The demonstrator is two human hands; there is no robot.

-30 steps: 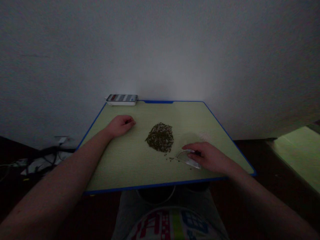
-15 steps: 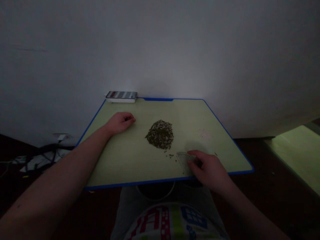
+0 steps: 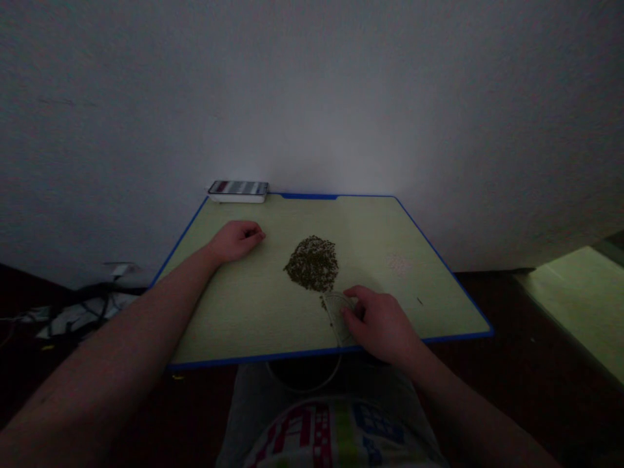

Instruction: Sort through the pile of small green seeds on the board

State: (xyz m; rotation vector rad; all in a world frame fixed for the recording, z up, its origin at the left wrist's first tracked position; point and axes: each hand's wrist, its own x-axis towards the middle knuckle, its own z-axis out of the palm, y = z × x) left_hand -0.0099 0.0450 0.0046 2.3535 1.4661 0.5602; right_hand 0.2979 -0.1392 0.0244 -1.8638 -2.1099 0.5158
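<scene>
A pile of small green beans mixed with pale grains [image 3: 312, 263] lies mid-table. My right hand [image 3: 383, 322], below and right of it, pinches a clear plastic piece with a curved rim [image 3: 336, 300]. That piece rests close to the tabletop, its front edge beside a few stray green beans [image 3: 322, 302]; its full shape is hard to make out. To the left of the pile, my left hand [image 3: 238, 240] lies on the table with fingers curled in, and nothing shows in them.
The pale table [image 3: 234, 325] has a blue edge and stands against a wall. A phone [image 3: 238, 188] sits on a white box [image 3: 236, 198] in the far left corner. Pale grains [image 3: 398, 263] are scattered at right, near a small dark sliver [image 3: 420, 301]. A round rim [image 3: 312, 389] shows below the front edge.
My right hand has moved left with the clear plastic piece, up to the stray beans, shifting them left toward the pile. My left hand has stayed where it was.
</scene>
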